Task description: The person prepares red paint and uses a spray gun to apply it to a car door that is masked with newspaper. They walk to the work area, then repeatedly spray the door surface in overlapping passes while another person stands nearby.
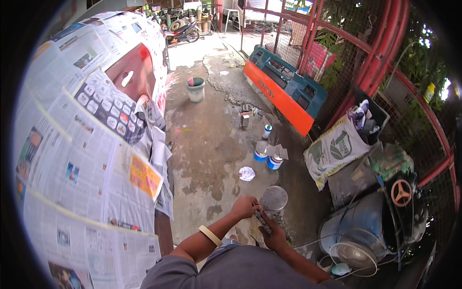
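In front of my body, my right hand [273, 236] is closed around the grip of what looks like a metal spray gun [262, 221]. Its round grey cup [275, 198], seen from above, sits just beyond my fingers. My left hand [245, 207] is closed too, its fingertips pinching at the back of the gun beside my right hand. A pale band circles my left wrist. Farther ahead on the floor are a crumpled white paper ball [247, 174] and two blue-and-white cans [260, 151] with grey flaps on top.
On my left, a car [91, 178] is covered in newspaper, with one reddish panel [132, 72] exposed. A grey bucket [196, 90] and small can [267, 131] stand ahead. An orange-and-teal panel [284, 91] leans by the red fence. A sack [334, 149] and blue drum [356, 231] stand right.
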`<action>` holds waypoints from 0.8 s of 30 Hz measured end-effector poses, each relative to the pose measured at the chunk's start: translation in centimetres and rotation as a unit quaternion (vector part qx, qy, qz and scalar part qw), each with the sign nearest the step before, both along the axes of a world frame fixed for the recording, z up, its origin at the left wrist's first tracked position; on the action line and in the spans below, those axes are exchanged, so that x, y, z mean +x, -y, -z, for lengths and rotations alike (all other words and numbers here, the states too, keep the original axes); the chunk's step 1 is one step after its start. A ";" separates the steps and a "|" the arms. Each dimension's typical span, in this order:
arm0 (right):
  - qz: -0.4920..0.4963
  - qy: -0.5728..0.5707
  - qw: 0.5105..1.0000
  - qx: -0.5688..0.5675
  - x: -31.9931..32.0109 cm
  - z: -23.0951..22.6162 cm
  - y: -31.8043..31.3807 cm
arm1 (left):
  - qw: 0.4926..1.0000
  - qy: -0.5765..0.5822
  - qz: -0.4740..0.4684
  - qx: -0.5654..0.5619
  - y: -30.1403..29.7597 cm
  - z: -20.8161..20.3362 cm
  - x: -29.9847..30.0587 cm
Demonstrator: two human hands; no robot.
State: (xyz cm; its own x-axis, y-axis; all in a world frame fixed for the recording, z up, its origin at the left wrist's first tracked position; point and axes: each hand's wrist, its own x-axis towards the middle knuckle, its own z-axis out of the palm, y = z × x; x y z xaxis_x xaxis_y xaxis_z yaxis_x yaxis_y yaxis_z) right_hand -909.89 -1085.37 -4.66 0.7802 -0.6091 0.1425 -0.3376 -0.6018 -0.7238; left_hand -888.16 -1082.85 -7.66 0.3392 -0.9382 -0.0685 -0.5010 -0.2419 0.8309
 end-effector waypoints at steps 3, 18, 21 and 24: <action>0.019 0.022 0.999 -0.040 6.8 -0.3 4.9 | 0.997 -0.055 0.010 0.062 6.1 -1.7 6.7; -0.190 0.021 0.980 0.045 38.7 2.6 32.2 | 0.972 -0.023 -0.226 0.061 23.5 0.9 36.3; -0.245 -0.005 0.967 0.067 45.0 3.2 36.1 | 0.947 -0.056 -0.295 0.113 25.7 -4.3 40.2; -0.264 0.030 0.962 0.060 50.9 2.0 38.2 | 0.941 -0.047 -0.317 0.104 26.2 -2.8 45.5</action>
